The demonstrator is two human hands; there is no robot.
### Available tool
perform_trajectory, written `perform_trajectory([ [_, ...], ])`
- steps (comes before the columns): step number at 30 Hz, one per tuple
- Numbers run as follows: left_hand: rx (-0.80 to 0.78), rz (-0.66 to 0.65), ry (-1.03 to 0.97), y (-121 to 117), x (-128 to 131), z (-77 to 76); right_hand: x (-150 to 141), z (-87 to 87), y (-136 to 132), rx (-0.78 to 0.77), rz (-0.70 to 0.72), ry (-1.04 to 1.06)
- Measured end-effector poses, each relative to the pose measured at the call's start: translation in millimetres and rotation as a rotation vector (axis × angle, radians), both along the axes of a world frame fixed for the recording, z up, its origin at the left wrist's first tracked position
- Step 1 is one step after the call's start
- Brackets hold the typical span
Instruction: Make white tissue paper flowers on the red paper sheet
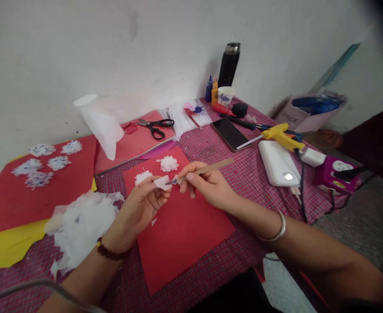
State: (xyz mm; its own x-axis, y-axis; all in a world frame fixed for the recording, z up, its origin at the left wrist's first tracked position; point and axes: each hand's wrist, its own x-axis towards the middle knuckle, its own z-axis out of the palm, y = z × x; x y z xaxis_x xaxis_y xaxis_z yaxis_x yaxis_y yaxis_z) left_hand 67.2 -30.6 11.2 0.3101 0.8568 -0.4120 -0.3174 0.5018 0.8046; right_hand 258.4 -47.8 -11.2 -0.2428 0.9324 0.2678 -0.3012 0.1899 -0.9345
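Note:
My left hand (147,202) pinches a small square of thin white paper (162,182) between thumb and fingertips. In the fingers of my right hand (207,184) is a flat brown stick (216,166), held like a pen; whether it is a paintbrush I cannot tell. Its blue-stained end meets the edge of the square. Beneath both hands lies a red paper sheet (185,243). Ruffled white paper puffs sit on it: one puff (168,163) past my fingertips, another puff (143,176) partly behind my left hand. More white may be hidden behind my right fingers.
Left of my arm is a heap of white squares (82,221). Several blue-flecked puffs rest on another red sheet (70,174). Scissors (157,126), a phone (230,134), a yellow glue gun (281,135), a power bank (278,163) and a black flask (230,65) stand farther off.

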Motion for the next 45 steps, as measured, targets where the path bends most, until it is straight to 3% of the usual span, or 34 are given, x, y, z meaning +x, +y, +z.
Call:
perform_trajectory([
  [7,0.092,0.048,0.076,-3.8,6.2,-0.1,1.1,4.0,-2.8,0.035,-0.024,-0.067],
  [25,0.132,0.102,0.195,-5.6,6.4,-3.7,0.1,4.2,-3.7,0.051,-0.045,-0.07],
  [34,0.112,0.092,0.128,-5.0,4.3,-2.5,-0.6,-2.2,0.0,0.038,-0.034,-0.117],
  [39,0.029,0.007,0.009,-1.8,-0.8,-1.4,-0.5,-0.6,0.2,0.018,-0.022,-0.064],
  [45,0.169,0.086,0.074,-5.3,2.3,-4.0,0.8,1.0,1.5,-0.065,0.0,-0.018],
])
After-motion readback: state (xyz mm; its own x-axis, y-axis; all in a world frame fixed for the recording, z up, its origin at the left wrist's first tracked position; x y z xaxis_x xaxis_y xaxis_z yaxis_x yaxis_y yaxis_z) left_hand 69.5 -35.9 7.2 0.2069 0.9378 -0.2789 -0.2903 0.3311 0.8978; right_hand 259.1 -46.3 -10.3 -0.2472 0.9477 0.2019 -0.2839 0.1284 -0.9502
